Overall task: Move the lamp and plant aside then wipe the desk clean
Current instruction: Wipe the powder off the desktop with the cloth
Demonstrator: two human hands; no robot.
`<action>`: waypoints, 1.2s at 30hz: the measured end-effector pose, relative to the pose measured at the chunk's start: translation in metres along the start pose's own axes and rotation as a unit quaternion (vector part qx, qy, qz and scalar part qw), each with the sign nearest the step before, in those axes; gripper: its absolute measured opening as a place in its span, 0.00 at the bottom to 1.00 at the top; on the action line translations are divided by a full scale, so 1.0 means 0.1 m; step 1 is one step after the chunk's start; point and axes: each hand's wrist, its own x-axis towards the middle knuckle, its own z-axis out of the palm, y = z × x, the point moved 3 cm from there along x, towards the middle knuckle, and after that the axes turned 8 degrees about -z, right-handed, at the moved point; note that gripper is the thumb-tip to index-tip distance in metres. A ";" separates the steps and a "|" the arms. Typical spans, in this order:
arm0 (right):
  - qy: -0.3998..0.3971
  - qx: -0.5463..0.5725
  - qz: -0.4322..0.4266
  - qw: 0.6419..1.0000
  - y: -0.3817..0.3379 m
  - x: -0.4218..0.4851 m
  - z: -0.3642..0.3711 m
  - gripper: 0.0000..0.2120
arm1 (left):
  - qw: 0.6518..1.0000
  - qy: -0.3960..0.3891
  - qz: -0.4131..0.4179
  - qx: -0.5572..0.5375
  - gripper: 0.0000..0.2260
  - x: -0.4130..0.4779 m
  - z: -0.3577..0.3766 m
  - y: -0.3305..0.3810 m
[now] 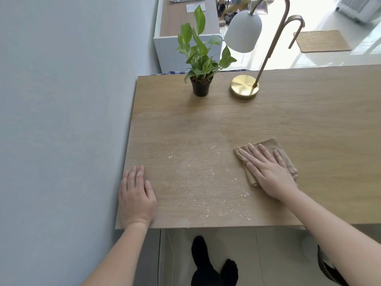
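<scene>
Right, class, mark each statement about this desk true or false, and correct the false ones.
1. The right hand presses flat on the cloth. True.
2. The left hand holds the plant. False: it rests flat on the desk near the left edge.
3. Crumbs lie on the desk between the hands. True.
4. The lamp lies on its side. False: it stands upright beside the plant.

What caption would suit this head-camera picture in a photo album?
Desk cleanup: right hand presses a tan cloth on the crumb-strewn desk, left hand flat near the edge, plant and lamp behind.
</scene>
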 end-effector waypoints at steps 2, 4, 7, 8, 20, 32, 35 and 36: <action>0.003 0.004 0.036 0.999 0.30 -0.13 -0.11 0.22 | 1.000 0.005 0.002 -0.005 0.23 0.01 0.01 0.01; 0.023 0.013 0.093 0.995 0.47 0.04 -0.20 0.22 | 1.000 0.004 0.000 -0.008 0.22 0.01 0.01 0.01; 0.046 0.040 0.151 0.987 0.35 0.50 -0.20 0.24 | 1.000 0.004 -0.001 -0.013 0.22 0.00 0.01 0.00; 0.045 0.045 0.147 0.987 0.25 0.60 -0.17 0.24 | 1.000 0.003 0.001 -0.012 0.23 0.00 0.01 0.00; 0.027 -0.005 0.096 0.995 0.45 -0.22 -0.10 0.22 | 1.000 0.009 0.006 -0.008 0.22 0.01 0.03 0.00; -0.028 -0.021 -0.046 0.998 -0.05 -0.84 0.24 0.23 | 1.000 0.006 0.003 -0.019 0.22 0.00 0.00 0.02; -0.015 -0.007 0.027 1.000 0.36 -0.80 0.05 0.22 | 1.000 0.001 -0.002 -0.019 0.22 -0.02 0.01 0.02; -0.002 0.000 0.068 0.998 0.40 -0.68 0.03 0.22 | 1.000 0.000 -0.003 -0.020 0.22 -0.02 0.00 0.02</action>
